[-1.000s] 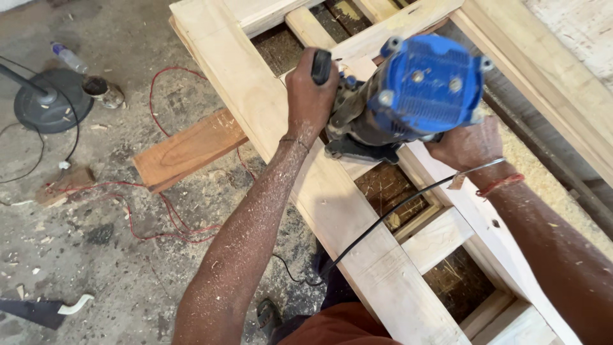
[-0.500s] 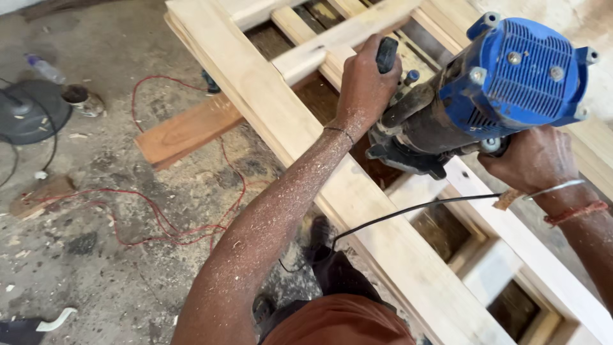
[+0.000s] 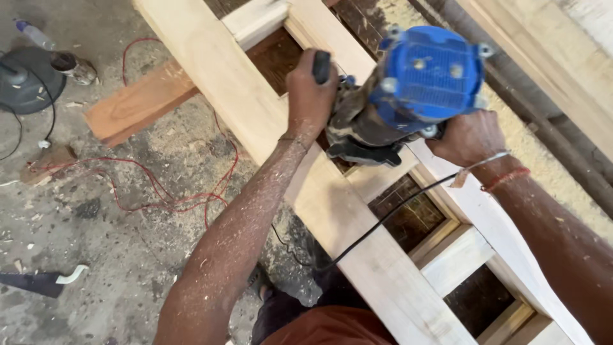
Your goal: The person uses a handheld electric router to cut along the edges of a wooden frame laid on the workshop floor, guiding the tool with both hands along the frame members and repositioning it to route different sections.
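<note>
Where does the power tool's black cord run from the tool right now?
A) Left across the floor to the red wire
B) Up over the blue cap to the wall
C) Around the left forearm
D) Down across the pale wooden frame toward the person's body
D: the black cord leaves the blue-capped router beneath the right hand and crosses the wooden frame diagonally downward.

Grey concrete floor [image 3: 115, 255], strewn with sawdust. Red wire [image 3: 172, 191] loops across it; a reddish plank [image 3: 137, 105] and a round fan base [image 3: 25, 80] lie at left.
</note>
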The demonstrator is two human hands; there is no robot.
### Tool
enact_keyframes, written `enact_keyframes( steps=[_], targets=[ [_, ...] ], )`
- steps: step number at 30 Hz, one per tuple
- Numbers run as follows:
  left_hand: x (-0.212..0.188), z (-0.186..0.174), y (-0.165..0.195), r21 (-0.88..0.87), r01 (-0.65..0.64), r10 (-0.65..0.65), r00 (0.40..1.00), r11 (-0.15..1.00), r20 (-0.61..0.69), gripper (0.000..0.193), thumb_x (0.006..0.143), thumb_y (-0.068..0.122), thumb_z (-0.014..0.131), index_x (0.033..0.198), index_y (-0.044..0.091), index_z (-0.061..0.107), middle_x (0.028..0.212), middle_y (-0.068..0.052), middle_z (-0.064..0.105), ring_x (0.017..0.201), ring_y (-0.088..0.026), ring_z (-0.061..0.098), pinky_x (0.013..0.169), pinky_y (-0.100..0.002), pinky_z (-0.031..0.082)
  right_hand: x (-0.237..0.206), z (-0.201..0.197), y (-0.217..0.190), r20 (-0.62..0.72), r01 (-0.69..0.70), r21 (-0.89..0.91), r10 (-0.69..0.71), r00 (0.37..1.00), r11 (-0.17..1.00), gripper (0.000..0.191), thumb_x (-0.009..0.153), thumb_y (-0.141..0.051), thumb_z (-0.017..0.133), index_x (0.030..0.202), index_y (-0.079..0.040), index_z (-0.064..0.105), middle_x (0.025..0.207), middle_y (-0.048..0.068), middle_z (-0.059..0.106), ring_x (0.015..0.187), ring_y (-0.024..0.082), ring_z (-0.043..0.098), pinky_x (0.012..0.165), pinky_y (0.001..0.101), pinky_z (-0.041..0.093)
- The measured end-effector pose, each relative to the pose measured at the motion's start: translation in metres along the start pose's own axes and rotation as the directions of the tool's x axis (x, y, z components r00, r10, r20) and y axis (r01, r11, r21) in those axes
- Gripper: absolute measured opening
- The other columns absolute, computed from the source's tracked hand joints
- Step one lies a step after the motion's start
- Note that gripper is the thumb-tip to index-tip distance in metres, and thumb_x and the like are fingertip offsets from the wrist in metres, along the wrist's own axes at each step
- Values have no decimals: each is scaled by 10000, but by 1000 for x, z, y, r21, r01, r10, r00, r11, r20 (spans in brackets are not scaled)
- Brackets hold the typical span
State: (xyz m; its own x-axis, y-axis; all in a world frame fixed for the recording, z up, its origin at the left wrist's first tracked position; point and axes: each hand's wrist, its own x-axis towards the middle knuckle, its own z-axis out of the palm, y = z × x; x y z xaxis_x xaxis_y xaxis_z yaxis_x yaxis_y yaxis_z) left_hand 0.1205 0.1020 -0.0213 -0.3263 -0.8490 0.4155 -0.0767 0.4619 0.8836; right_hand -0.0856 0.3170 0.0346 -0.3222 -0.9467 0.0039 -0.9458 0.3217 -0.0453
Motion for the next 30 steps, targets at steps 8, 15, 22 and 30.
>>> enact_keyframes(
  steps=[8, 15, 22, 30],
  targets=[
    [-32, -1, -10, 86, 141, -133, 987, 986, -93, 132, 949, 61, 723, 1003, -2, 621, 727, -74, 640, 627, -151, 596, 579, -339, 510, 33, 47, 35, 143, 145, -110, -129, 981, 983, 369, 895, -425, 714, 1058, -96, 756, 720, 140, 736, 518, 231, 674, 566, 389, 598],
    [-30, -4, -11, 81, 90, -79, 988, 993, -131, 111, 979, 56, 700, 1002, -6, 611, 743, -76, 633, 646, -161, 614, 598, -351, 512, 43, 55, 43, 53, 194, -145, -188, 981, 970, 407, 784, -426, 780, 975, -67, 767, 683, 156, 713, 519, 267, 670, 559, 399, 603],
    [-18, 11, -7, 61, 135, -127, 983, 989, -129, 120, 955, 72, 690, 1031, 1, 631, 763, -95, 690, 623, -167, 685, 547, -330, 600, 48, 56, 52, 21, 152, -133, -151, 988, 979, 403, 819, -405, 778, 1011, -53, 743, 778, 150, 739, 614, 272, 704, 669, 395, 629],
    [-12, 21, 13, 51, 106, -90, 967, 993, -240, 327, 943, 140, 681, 1225, -9, 608, 810, -191, 752, 702, -269, 777, 585, -372, 644, 56, 45, 59, -49, 252, -60, -255, 966, 966, 634, 815, -331, 772, 1338, -3, 629, 1065, 193, 747, 859, 303, 728, 793, 444, 636]
  ],
)
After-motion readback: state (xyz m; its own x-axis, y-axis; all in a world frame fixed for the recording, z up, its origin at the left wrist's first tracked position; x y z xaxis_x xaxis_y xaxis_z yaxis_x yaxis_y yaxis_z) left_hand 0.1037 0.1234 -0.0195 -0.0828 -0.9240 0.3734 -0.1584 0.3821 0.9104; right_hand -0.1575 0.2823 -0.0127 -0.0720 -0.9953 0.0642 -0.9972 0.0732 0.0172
